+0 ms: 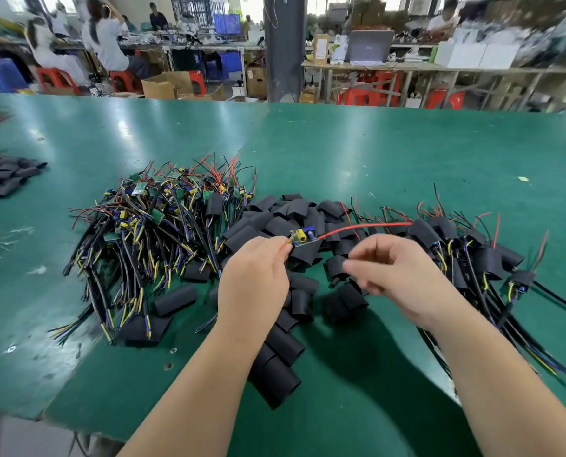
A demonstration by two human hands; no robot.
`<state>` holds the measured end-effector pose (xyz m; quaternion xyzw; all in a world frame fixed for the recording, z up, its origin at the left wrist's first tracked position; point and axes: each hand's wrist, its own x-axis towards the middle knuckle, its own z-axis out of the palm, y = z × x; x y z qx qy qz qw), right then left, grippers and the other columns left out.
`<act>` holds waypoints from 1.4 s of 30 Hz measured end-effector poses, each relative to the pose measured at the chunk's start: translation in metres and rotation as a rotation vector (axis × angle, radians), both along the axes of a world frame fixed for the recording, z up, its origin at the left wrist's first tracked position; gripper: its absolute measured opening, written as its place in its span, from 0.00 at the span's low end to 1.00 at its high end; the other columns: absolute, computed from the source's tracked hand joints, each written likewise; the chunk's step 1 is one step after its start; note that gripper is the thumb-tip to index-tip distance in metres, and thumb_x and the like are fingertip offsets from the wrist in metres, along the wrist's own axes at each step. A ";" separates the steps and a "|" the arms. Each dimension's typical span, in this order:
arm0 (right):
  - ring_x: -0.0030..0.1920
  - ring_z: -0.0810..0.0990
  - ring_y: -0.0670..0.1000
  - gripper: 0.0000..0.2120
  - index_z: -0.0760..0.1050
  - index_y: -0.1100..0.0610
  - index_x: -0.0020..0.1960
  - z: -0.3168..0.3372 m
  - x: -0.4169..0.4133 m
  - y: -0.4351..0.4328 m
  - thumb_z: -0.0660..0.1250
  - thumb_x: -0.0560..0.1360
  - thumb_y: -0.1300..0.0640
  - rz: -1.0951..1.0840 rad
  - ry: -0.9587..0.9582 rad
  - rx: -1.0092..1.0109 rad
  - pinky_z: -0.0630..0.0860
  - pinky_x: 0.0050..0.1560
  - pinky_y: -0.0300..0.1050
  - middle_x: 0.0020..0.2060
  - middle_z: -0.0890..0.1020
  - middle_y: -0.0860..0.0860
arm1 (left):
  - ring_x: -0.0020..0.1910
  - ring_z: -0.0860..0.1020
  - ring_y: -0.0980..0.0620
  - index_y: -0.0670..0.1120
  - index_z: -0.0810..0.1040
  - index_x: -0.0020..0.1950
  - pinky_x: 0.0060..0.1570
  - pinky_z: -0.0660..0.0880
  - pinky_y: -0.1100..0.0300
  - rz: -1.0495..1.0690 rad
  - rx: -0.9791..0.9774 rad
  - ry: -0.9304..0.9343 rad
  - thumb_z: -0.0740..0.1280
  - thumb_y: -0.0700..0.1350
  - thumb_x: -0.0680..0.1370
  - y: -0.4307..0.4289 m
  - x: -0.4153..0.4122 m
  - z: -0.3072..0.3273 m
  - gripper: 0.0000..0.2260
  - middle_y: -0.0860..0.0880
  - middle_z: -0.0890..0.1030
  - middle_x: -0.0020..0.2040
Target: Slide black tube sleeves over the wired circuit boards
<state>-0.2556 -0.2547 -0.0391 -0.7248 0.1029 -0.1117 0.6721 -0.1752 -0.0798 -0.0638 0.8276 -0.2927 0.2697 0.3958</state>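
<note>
Pinches, between thumb and fingertips of the left hand (255,278), the yellow lead at the left end of a small wired circuit board (303,237), fingers curled in tight on it. Holds that board unsleeved, just above a heap of loose black tube sleeves (285,212) in the middle of the green table (374,153); cannot tell whether touching the sleeve right beneath. Shows a yellow part and a blue capacitor on the board's upper face. Trails a red wire (364,226) from the board's right end across to a pile of sleeved boards (473,255) on the right, dark cables fanning from that pile toward the near edge. Poises the right hand (397,275) just right of the board and below the red wire, fingers loosely curled toward the thumb and smeared by blur; cannot tell whether holding anything. Left of the sleeve heap and touching it, a tangled pile of unsleeved boards (163,219) with black, yellow, blue and red leads. Well apart at the far left edge, a second heap of sleeves (4,176). Beyond the table, seated people (108,44) at workbenches (440,68), red stools (56,79), cardboard boxes (168,84), a dark pillar (283,47) and a laptop (370,47).
</note>
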 end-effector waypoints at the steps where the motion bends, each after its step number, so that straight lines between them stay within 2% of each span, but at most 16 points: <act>1: 0.27 0.74 0.47 0.08 0.77 0.58 0.41 -0.001 -0.002 -0.001 0.73 0.69 0.68 0.061 0.064 -0.197 0.69 0.27 0.37 0.27 0.79 0.50 | 0.37 0.78 0.43 0.40 0.83 0.47 0.40 0.71 0.54 0.032 -0.008 0.014 0.65 0.38 0.77 0.001 0.002 -0.001 0.07 0.45 0.81 0.37; 5: 0.34 0.77 0.43 0.09 0.81 0.52 0.45 -0.013 -0.002 0.015 0.74 0.70 0.65 0.317 0.204 -0.626 0.76 0.41 0.40 0.37 0.83 0.48 | 0.39 0.77 0.44 0.43 0.82 0.47 0.39 0.71 0.54 0.162 -0.030 0.084 0.65 0.40 0.79 0.004 0.008 -0.003 0.07 0.48 0.81 0.39; 8: 0.33 0.76 0.36 0.09 0.80 0.48 0.44 -0.017 0.011 0.021 0.71 0.72 0.62 0.072 0.061 -0.737 0.70 0.39 0.26 0.35 0.81 0.41 | 0.40 0.78 0.46 0.43 0.82 0.47 0.39 0.67 0.59 0.215 -0.085 0.102 0.65 0.40 0.79 0.007 0.011 -0.003 0.07 0.49 0.82 0.40; 10: 0.33 0.75 0.36 0.08 0.79 0.49 0.44 -0.016 0.024 0.018 0.69 0.73 0.61 -0.117 0.031 -0.762 0.66 0.38 0.24 0.33 0.79 0.39 | 0.39 0.79 0.46 0.42 0.83 0.47 0.38 0.68 0.60 0.211 -0.111 0.088 0.66 0.39 0.78 0.009 0.013 -0.002 0.06 0.48 0.82 0.39; 12: 0.36 0.75 0.38 0.05 0.78 0.53 0.51 -0.017 0.041 0.014 0.68 0.75 0.58 -0.197 0.098 -0.791 0.65 0.39 0.27 0.34 0.78 0.41 | 0.38 0.79 0.46 0.41 0.83 0.48 0.39 0.70 0.59 0.195 -0.121 0.060 0.67 0.38 0.78 0.010 0.014 -0.001 0.05 0.47 0.82 0.38; 16: 0.56 0.77 0.54 0.24 0.71 0.58 0.65 -0.020 0.070 0.019 0.70 0.74 0.47 -0.247 0.287 -0.840 0.69 0.52 0.42 0.48 0.80 0.51 | 0.37 0.79 0.47 0.41 0.83 0.47 0.37 0.72 0.58 0.146 -0.139 0.014 0.68 0.37 0.77 0.010 0.013 -0.001 0.05 0.48 0.82 0.38; 18: 0.53 0.77 0.53 0.26 0.71 0.56 0.64 -0.021 0.082 0.024 0.74 0.70 0.49 -0.309 0.277 -0.722 0.70 0.51 0.43 0.47 0.80 0.50 | 0.37 0.79 0.47 0.41 0.84 0.47 0.38 0.72 0.57 0.122 -0.145 -0.004 0.68 0.37 0.77 0.010 0.014 -0.001 0.04 0.48 0.81 0.37; 20: 0.44 0.76 0.50 0.25 0.74 0.55 0.61 -0.022 0.090 0.032 0.78 0.67 0.55 -0.353 0.226 -0.557 0.68 0.46 0.39 0.38 0.77 0.46 | 0.37 0.79 0.47 0.41 0.84 0.47 0.39 0.72 0.57 0.101 -0.151 -0.018 0.68 0.37 0.76 0.010 0.014 -0.002 0.05 0.48 0.82 0.38; 23: 0.35 0.74 0.49 0.11 0.76 0.52 0.41 -0.023 0.091 0.042 0.77 0.66 0.61 -0.339 0.127 -0.310 0.69 0.39 0.41 0.31 0.76 0.45 | 0.37 0.80 0.46 0.40 0.84 0.47 0.39 0.72 0.57 0.085 -0.155 -0.046 0.68 0.36 0.76 0.009 0.013 -0.001 0.05 0.47 0.82 0.38; 26: 0.31 0.64 0.51 0.21 0.62 0.52 0.25 -0.024 0.082 0.038 0.71 0.68 0.65 -0.311 0.046 -0.103 0.60 0.34 0.45 0.26 0.68 0.53 | 0.36 0.79 0.46 0.40 0.84 0.45 0.37 0.72 0.57 0.100 -0.171 -0.066 0.68 0.37 0.75 0.008 0.012 -0.001 0.05 0.47 0.82 0.37; 28: 0.28 0.66 0.51 0.25 0.59 0.53 0.22 -0.021 0.068 0.027 0.67 0.70 0.69 -0.292 -0.003 0.045 0.58 0.31 0.44 0.31 0.73 0.58 | 0.35 0.79 0.46 0.40 0.84 0.44 0.35 0.72 0.56 0.117 -0.184 -0.071 0.68 0.37 0.75 0.009 0.012 0.000 0.05 0.48 0.81 0.36; 31: 0.28 0.74 0.45 0.25 0.62 0.52 0.24 -0.015 0.044 0.006 0.68 0.70 0.72 -0.227 -0.119 0.439 0.65 0.26 0.35 0.37 0.83 0.57 | 0.32 0.77 0.46 0.41 0.83 0.43 0.32 0.72 0.55 0.128 -0.201 -0.084 0.68 0.37 0.75 0.009 0.012 0.000 0.05 0.48 0.80 0.34; 34: 0.27 0.74 0.44 0.12 0.69 0.52 0.32 -0.011 0.027 -0.013 0.72 0.66 0.61 -0.270 -0.225 0.780 0.73 0.29 0.34 0.40 0.84 0.54 | 0.32 0.77 0.48 0.40 0.83 0.43 0.32 0.72 0.58 0.099 -0.221 -0.125 0.67 0.37 0.75 0.010 0.014 -0.001 0.06 0.48 0.80 0.34; 36: 0.28 0.76 0.43 0.07 0.73 0.56 0.38 -0.006 0.021 -0.020 0.71 0.66 0.57 -0.330 -0.316 0.981 0.75 0.32 0.33 0.34 0.81 0.51 | 0.33 0.77 0.49 0.39 0.83 0.43 0.34 0.72 0.60 0.058 -0.230 -0.164 0.67 0.36 0.75 0.010 0.015 -0.002 0.05 0.48 0.81 0.35; 40: 0.27 0.76 0.43 0.08 0.79 0.60 0.34 0.005 0.019 -0.027 0.70 0.66 0.55 -0.401 -0.464 1.221 0.75 0.32 0.31 0.29 0.79 0.49 | 0.35 0.76 0.53 0.37 0.83 0.43 0.34 0.73 0.60 -0.033 -0.244 -0.231 0.68 0.34 0.74 0.009 0.015 -0.005 0.04 0.48 0.81 0.36; 42: 0.26 0.75 0.42 0.10 0.76 0.60 0.41 0.007 0.018 -0.027 0.69 0.65 0.54 -0.388 -0.485 1.285 0.74 0.31 0.30 0.28 0.76 0.48 | 0.36 0.78 0.51 0.37 0.83 0.44 0.35 0.75 0.58 -0.042 -0.246 -0.242 0.68 0.34 0.74 0.009 0.015 -0.007 0.04 0.47 0.82 0.37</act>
